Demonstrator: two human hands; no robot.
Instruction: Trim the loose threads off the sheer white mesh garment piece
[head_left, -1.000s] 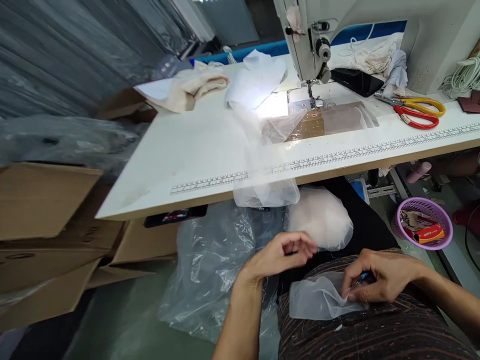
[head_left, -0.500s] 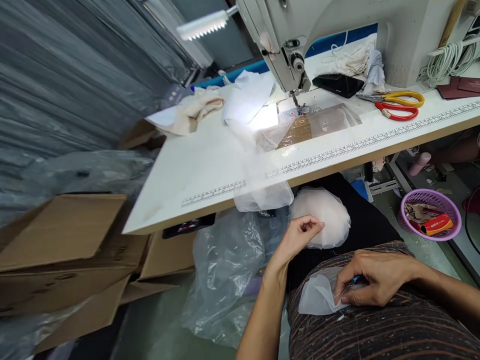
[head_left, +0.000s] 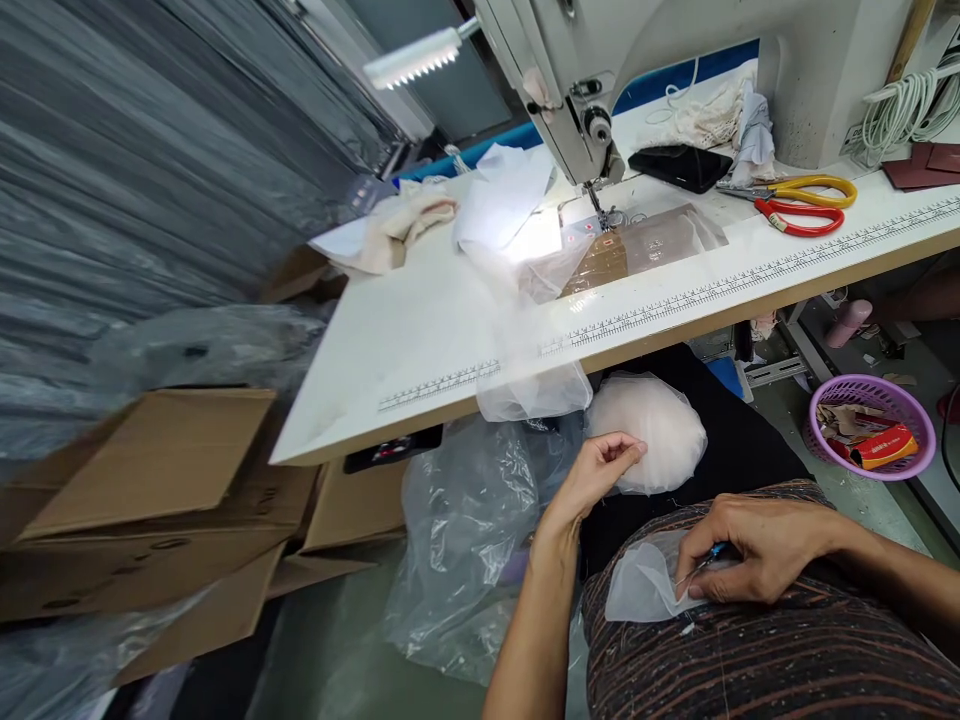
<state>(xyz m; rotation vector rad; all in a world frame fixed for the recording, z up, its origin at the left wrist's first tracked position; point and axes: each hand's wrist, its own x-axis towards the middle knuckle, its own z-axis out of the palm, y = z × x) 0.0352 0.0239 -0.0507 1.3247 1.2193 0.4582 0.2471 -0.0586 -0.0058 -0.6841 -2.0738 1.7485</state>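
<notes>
On my lap, near the table's front edge, rests a rounded pale pink-white pad (head_left: 671,430) wrapped in sheer fabric. My left hand (head_left: 604,470) is at its left side, thumb and fingertips pinched together; what they hold, if anything, is too small to make out. Lower right, my right hand (head_left: 739,550) is closed on a small blue-handled tool (head_left: 712,552), mostly hidden by the fingers. Its fingertips also touch a piece of sheer white fabric (head_left: 641,585) lying on my patterned clothing. Another sheer piece (head_left: 536,390) hangs over the table edge.
A sewing machine (head_left: 585,110) stands on the white table (head_left: 405,330), with scissors (head_left: 810,205) and a black phone (head_left: 681,168). Cardboard boxes (head_left: 157,460) and plastic sheeting (head_left: 457,540) are at left and below; a purple basket (head_left: 919,425) is at right.
The whole view has shifted slightly, so table and boxes appear further right. Both hands keep nearly the same poses; slightly more of the blue-handled tool shows.
</notes>
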